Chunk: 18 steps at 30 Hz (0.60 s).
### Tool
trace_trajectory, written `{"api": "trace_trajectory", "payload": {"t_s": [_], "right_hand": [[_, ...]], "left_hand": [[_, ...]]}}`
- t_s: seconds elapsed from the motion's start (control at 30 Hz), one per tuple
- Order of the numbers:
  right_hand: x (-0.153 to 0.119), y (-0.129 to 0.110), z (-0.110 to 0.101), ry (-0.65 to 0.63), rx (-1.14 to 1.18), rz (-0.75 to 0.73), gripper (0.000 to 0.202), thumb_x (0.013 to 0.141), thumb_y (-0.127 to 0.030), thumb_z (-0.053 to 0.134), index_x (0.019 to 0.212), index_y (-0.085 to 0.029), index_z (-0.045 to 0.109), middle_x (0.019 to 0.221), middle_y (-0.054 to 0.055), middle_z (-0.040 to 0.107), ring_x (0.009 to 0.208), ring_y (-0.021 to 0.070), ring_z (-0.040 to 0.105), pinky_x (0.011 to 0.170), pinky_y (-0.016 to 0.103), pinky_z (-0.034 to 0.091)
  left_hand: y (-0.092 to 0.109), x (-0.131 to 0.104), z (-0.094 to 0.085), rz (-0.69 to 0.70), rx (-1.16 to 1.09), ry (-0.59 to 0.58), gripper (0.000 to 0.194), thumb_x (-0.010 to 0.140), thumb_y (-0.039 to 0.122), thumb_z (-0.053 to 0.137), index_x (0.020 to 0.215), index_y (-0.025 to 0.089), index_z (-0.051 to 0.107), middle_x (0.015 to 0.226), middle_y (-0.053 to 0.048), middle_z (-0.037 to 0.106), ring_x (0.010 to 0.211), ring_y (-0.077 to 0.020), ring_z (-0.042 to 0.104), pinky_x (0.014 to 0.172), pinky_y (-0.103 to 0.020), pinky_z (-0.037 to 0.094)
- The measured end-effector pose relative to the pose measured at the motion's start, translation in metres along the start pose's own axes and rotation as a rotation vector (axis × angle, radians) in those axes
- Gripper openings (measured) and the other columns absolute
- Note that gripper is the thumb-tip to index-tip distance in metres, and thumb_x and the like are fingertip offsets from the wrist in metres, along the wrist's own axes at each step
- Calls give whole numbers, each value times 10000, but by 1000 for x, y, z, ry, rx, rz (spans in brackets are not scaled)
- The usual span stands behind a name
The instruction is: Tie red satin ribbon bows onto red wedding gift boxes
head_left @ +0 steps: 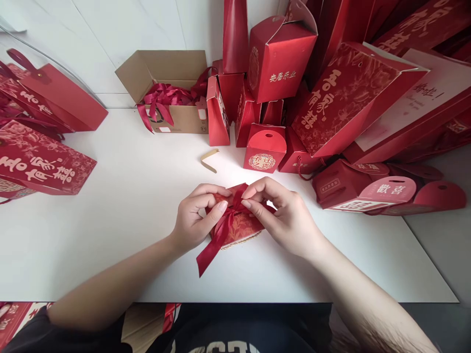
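Observation:
A small red gift box with a gold leaf pattern and a twisted gold cord along its near edge lies on the white table in front of me. Dark red satin ribbon is knotted in a bow on top, and one tail hangs toward me past the box. My left hand is closed at the bow's left side, thumb and fingers on the ribbon. From the right, my right hand pinches the ribbon near the knot between thumb and forefinger. The fingers hide part of the bow and the box's sides.
Behind the box lies a bent gold strip. An open cardboard carton of ribbon stands farther back. Several red gift boxes and bags crowd the back right. More red bags are at the left. The table's front edge is near my body.

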State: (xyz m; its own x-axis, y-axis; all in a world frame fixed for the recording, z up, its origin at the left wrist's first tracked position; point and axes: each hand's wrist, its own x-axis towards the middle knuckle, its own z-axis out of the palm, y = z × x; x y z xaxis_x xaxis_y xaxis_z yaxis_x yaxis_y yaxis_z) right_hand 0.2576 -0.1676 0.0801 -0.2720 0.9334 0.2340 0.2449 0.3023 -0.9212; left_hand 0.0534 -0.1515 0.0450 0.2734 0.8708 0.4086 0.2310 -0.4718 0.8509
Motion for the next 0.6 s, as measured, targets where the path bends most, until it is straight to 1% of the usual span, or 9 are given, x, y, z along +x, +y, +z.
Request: {"api": "trace_trajectory", "payload": {"t_s": [0.17, 0.23, 0.3, 0.4, 0.43, 0.5, 0.57, 0.6], "right_hand": [[-2, -2, -1, -3, 49, 91, 65, 925, -270, 585, 916, -212, 558, 651, -50, 547, 573, 80, 471, 559, 223, 408], [-2, -3, -3, -6, 57, 128, 100, 920, -304, 596, 910, -212, 557, 605, -63, 520, 512, 69, 424, 504, 211, 384], [-1, -2, -7, -46, 93, 184, 146, 909, -347, 611, 910, -214, 551, 567, -72, 511, 464, 62, 397, 440, 195, 355], [1, 0, -21, -195, 195, 299, 197, 900, -393, 619, 929, -217, 535, 543, -64, 563, 438, 70, 434, 390, 178, 342], [1, 2, -27, -259, 222, 342, 207, 902, -403, 616, 936, -216, 533, 543, -57, 584, 441, 74, 459, 397, 178, 362], [2, 5, -42, -396, 239, 428, 232, 902, -428, 609, 937, -210, 537, 545, -41, 611, 453, 90, 519, 436, 197, 431], [3, 10, -55, -525, 197, 506, 277, 902, -472, 591, 938, -200, 550, 572, -12, 643, 480, 124, 588, 473, 239, 492], [3, 12, -60, -559, 154, 515, 303, 906, -495, 573, 929, -193, 564, 597, 6, 659, 505, 140, 614, 492, 259, 509]], "left_hand": [[2, -1, 4, 22, 27, 75, 335, 870, 87, 577, 578, 171, 436, 958, -45, 688, 952, -178, 678, 827, -326, 543], [2, -1, 4, 8, 24, 88, 347, 875, 91, 573, 568, 170, 433, 949, -40, 694, 947, -178, 684, 828, -325, 546], [1, -1, 4, -24, 8, 99, 358, 888, 112, 567, 558, 169, 440, 955, -39, 697, 942, -176, 686, 834, -324, 547], [-1, 0, 3, -75, -27, 113, 334, 918, 176, 553, 585, 174, 527, 978, -45, 696, 944, -176, 679, 859, -328, 542], [-1, 1, 3, -86, -37, 111, 307, 930, 202, 544, 626, 178, 582, 986, -51, 694, 947, -178, 674, 864, -330, 540], [-1, 3, 2, -100, -59, 96, 257, 954, 256, 515, 767, 190, 679, 998, -66, 687, 960, -189, 665, 867, -339, 536], [0, 4, 1, -103, -86, 72, 273, 972, 302, 480, 875, 194, 711, 1007, -81, 682, 974, -205, 657, 871, -351, 530], [0, 4, 1, -104, -99, 60, 292, 979, 319, 465, 892, 194, 715, 1011, -86, 681, 977, -211, 655, 875, -356, 526]]}}
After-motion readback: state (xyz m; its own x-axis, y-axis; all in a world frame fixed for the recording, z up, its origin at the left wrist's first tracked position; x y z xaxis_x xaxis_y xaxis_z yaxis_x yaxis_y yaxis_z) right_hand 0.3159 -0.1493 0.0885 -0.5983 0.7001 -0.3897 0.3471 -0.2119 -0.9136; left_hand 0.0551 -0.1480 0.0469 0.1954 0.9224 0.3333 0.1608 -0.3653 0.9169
